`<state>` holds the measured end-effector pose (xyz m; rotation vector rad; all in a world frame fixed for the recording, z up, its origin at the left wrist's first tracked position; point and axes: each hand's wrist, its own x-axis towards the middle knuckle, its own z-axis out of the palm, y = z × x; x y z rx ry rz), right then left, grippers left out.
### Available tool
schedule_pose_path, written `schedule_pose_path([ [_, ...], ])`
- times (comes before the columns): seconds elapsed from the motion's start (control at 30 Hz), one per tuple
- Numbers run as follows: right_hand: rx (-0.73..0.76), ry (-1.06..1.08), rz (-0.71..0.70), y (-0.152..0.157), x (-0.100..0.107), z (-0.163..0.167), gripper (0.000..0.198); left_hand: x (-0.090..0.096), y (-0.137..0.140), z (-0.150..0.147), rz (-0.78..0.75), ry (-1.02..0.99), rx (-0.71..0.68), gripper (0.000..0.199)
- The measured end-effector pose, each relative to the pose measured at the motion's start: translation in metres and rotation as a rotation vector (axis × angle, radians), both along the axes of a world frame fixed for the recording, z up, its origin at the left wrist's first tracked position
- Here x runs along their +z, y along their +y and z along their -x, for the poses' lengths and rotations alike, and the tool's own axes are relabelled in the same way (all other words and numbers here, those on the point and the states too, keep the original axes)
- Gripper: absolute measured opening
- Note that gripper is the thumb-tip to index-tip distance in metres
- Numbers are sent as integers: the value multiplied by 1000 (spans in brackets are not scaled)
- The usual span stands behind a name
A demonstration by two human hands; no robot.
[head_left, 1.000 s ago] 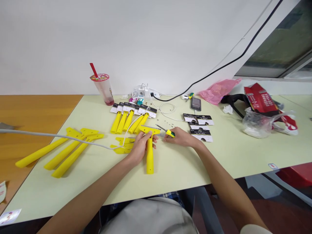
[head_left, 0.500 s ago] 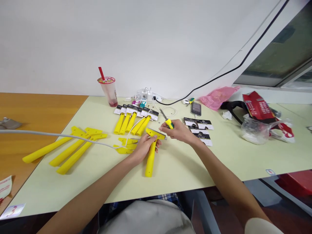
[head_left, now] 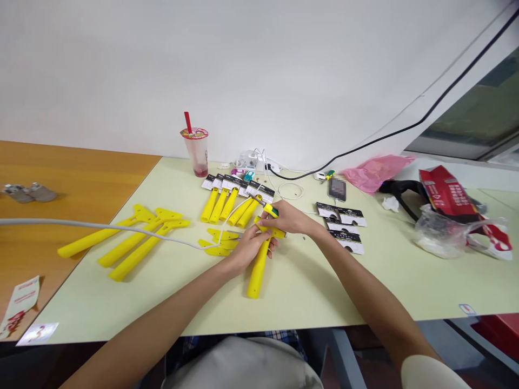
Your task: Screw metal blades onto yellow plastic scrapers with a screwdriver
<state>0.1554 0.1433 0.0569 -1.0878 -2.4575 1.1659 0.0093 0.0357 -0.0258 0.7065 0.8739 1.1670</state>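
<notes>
A yellow scraper (head_left: 257, 275) with a T-shaped head stands out in front of me, its handle pointing toward the table's front edge. My left hand (head_left: 248, 249) is closed around its neck and head. In my right hand (head_left: 288, 217) is a yellow-and-green screwdriver (head_left: 271, 209), shaft pointing up and left. The fingertips of that hand also touch the scraper's head, which they partly hide. Flat yellow head plates (head_left: 221, 249) lie left of my left hand, and carded yellow handles (head_left: 229, 204) lie in a row behind it.
Yellow long-handled scrapers (head_left: 135, 251) lie at the left under a grey cable (head_left: 121, 226). Behind are a drink cup (head_left: 197, 154), a power strip (head_left: 263, 162) and a phone (head_left: 337, 189). Black-and-white cards (head_left: 344, 235), a pink bag (head_left: 375, 172) and a plastic bag (head_left: 436, 235) lie right.
My view has turned slightly left. My right hand has come in over the scraper's head, and the screwdriver has tipped further left, closer to level. The left hand keeps its hold.
</notes>
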Motion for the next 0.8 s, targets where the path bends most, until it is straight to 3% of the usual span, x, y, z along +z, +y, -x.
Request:
schedule_pose_path([
  [0.17,-64,36,71,4,-3,-2,46,0,0,1,6,16,-4,35],
  [0.3,-219,156,213,3,3,-15,51,3,-1,2,-9,-4,-12,42],
  [0.4,-353,224,253,2,12,-48,53,6,-1,3,4,-21,16,44],
  [0.5,-468,102,213,-4,15,-98,52,11,-3,2,-9,-52,50,44],
  [0.67,-455,-182,169,-25,2,-171,36,19,-7,1,-59,-58,95,43],
  [0.8,-419,-228,127,-35,-14,-191,29,21,-8,2,-96,-57,101,42],
])
